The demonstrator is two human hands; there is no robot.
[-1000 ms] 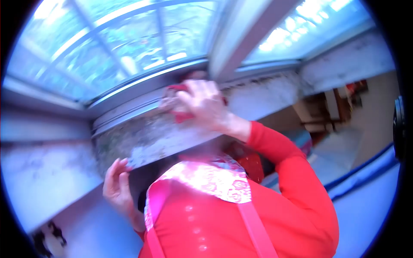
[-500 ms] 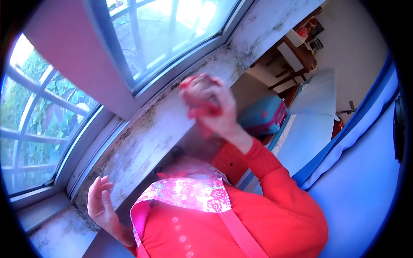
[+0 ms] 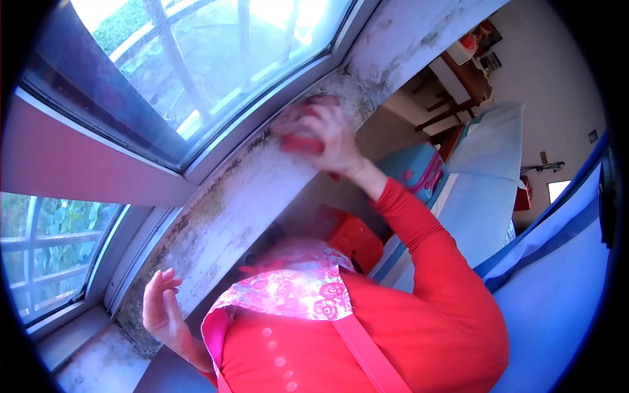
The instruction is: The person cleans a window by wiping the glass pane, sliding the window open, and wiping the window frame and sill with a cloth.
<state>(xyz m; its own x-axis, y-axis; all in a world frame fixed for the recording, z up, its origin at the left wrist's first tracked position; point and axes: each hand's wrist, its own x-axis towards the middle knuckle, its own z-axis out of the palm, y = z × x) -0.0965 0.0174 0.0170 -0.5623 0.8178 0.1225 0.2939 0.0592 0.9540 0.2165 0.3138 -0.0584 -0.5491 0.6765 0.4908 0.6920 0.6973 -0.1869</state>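
Observation:
My right hand (image 3: 333, 139) is closed round a crumpled red cloth (image 3: 303, 141), blurred by motion. The cloth is at the pale window sill (image 3: 259, 190), close to the frame of the window (image 3: 216, 65); firm contact is hard to make out. Dark, mould-like stains run along the sill, thickest beside the frame. Over the sill's nearer left part, my left hand (image 3: 164, 308) is raised with its fingers loosely bent and apart. It holds nothing that I can see.
A second barred window pane (image 3: 56, 249) stands at the left, past a pink panel (image 3: 85, 164). Below the sill are a red container (image 3: 357, 242) and a blue bag with pink trim (image 3: 409, 167). A pale blue covered surface (image 3: 465, 203) and a wooden table (image 3: 462, 82) lie to the right.
My right hand has moved slightly up and away with the red cloth, nearer the window frame. My left hand stays raised in much the same pose. The view has tilted a little.

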